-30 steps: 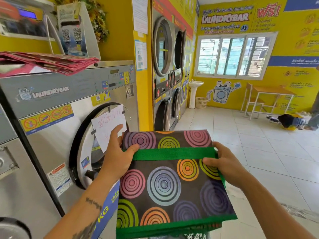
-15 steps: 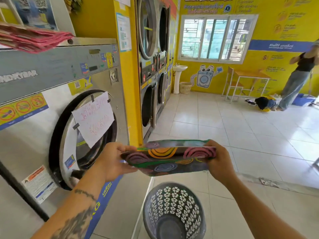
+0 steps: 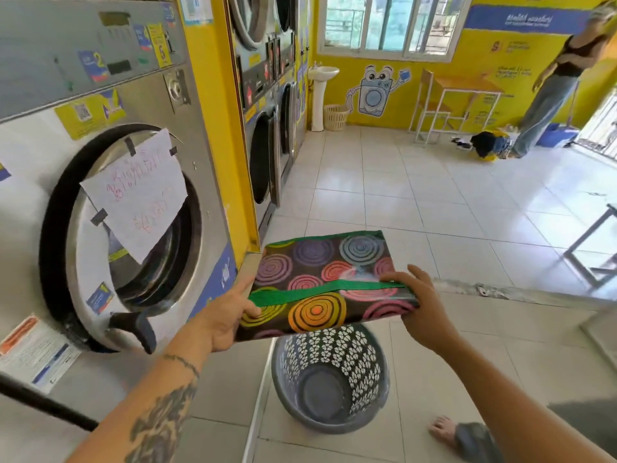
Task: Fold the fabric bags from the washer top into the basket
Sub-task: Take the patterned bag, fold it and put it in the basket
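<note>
Basket (image 3: 329, 379) seemingly empty; hands hold bag (image 3: 320, 285).

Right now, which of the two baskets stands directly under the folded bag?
The grey perforated laundry basket on the floor, just below the circle-patterned bag. The other, a pale wicker basket, stands far off beside the pedestal sink.

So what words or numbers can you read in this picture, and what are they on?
"2": blue sticker on the washer's top panel.
"5": yellow sticker on the same panel.
Pink handwriting on the paper note taped to the washer door: not readable.
White writing on the blue wall banner: blurred.
Small wall texts, machine labels and QR sticker: too small.
The bag and basket carry no words.
</note>
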Demonstrator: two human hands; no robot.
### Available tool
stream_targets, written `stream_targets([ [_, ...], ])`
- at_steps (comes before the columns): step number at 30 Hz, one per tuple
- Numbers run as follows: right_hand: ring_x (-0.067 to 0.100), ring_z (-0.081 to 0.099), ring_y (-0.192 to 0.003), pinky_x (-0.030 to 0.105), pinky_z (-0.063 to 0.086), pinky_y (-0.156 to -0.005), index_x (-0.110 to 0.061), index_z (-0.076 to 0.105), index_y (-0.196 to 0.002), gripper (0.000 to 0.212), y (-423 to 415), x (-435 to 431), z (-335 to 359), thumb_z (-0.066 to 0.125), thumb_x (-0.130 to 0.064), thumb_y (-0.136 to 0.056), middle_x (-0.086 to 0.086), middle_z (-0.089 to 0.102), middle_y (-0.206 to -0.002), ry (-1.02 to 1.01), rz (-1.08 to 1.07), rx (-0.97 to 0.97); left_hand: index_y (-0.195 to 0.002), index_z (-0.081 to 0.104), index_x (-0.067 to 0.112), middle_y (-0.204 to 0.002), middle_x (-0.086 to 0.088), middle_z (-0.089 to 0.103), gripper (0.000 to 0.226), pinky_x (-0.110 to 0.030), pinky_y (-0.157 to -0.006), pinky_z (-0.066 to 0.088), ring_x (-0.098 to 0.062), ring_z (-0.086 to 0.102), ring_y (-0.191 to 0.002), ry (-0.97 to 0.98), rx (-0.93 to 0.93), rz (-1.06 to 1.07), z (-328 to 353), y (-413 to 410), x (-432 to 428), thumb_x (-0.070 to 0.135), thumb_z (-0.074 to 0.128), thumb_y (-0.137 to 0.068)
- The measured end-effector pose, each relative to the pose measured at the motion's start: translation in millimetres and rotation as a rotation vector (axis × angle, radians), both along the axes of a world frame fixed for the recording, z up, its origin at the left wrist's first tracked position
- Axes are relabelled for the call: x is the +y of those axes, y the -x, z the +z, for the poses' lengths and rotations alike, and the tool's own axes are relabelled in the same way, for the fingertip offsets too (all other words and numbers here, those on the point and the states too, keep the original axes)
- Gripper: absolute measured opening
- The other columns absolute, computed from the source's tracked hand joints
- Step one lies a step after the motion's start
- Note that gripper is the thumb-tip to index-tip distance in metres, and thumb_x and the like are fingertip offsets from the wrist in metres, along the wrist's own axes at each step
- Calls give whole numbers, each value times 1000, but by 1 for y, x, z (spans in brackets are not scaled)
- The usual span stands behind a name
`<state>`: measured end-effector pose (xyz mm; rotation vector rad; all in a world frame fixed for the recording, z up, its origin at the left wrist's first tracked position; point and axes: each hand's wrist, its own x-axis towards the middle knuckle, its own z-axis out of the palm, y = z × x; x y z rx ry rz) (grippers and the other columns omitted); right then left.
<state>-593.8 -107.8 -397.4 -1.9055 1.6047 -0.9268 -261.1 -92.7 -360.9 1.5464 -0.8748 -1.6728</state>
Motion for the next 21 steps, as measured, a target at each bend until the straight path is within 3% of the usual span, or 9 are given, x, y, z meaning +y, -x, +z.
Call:
stream_targets([
  [3, 26, 66, -105, 35, 61, -77, -18, 62, -119, 71, 4, -5, -14, 61, 31, -69, 13, 61, -126, -314, 44, -420, -146, 37, 37, -147, 2, 46, 83, -37, -100, 45, -25, 53, -119, 51, -81, 25, -26, 8, -15, -16, 41, -83],
  [5, 29, 71, -95, 38, 63, -72, -14, 64, -119, 63, 10, -14, -23, 46, 31, -78, 15, 66, -122, -510, -8, -680, -143, 40, 42, -145, 1, 47, 86, -49, -103, 44, -30, 55, -120, 27, -88, 54, -45, 12, -24, -16, 42, -81],
  [8, 39, 69, -97, 36, 63, -64, -5, 68, -117, 64, 30, -36, -50, 28, 19, -74, 19, 70, -115, -787, -164, -914, -139, 43, 46, -140, 4, 50, 86, -42, -99, 48, -25, 55, -118, 39, -178, 57, -71, 26, -35, -16, 44, -79],
  [11, 33, 65, -89, 34, 54, -67, -7, 70, -107, 31, 36, -59, -87, 46, -3, -88, 19, 70, -107, -816, -261, -774, -145, 39, 35, -119, 1, 59, 84, -19, -68, 49, -13, 58, -81, 50, -299, 46, -105, 52, -45, -17, 43, -80],
  [13, 25, 62, -77, 37, 50, -68, -11, 61, -104, 14, 37, -71, -122, 60, -9, -90, 16, 65, -100, -742, -266, -540, -148, 35, 29, -102, -5, 60, 82, -17, -54, 44, -15, 52, -66, 72, -438, 11, -132, 74, -52, -13, 44, -78],
  [15, 22, 63, -76, 39, 55, -71, -15, 54, -112, 30, 36, -80, -155, 67, -6, -86, 8, 62, -101, -699, -247, -375, -151, 30, 22, -122, -13, 50, 80, -27, -84, 49, -27, 58, -96, 89, -596, -26, -163, 90, -60, -2, 47, -77],
  [16, 23, 65, -86, 42, 56, -81, -17, 53, -118, 39, 36, -84, -170, 68, -7, -84, 7, 62, -107, -672, -241, -315, -151, 29, 18, -134, -16, 38, 77, -30, -100, 40, -29, 51, -114, 76, -670, -42, -179, 95, -62, 2, 48, -78],
  [18, 28, 61, -111, 47, 49, -100, -15, 55, -130, 51, 41, -91, -200, 69, -7, -81, 11, 61, -124, -627, -221, -190, -151, 30, 11, -146, -15, 24, 72, -32, -109, 29, -29, 39, -130, 59, -770, -81, -207, 104, -65, 8, 48, -82],
  [21, 28, 59, -121, 48, 46, -106, -10, 57, -135, 52, 43, -97, -239, 67, -5, -83, 10, 62, -131, -669, -191, -138, -151, 29, 8, -152, -12, 23, 68, -37, -112, 28, -29, 34, -138, 51, -860, -151, -248, 112, -65, 3, 49, -86],
])
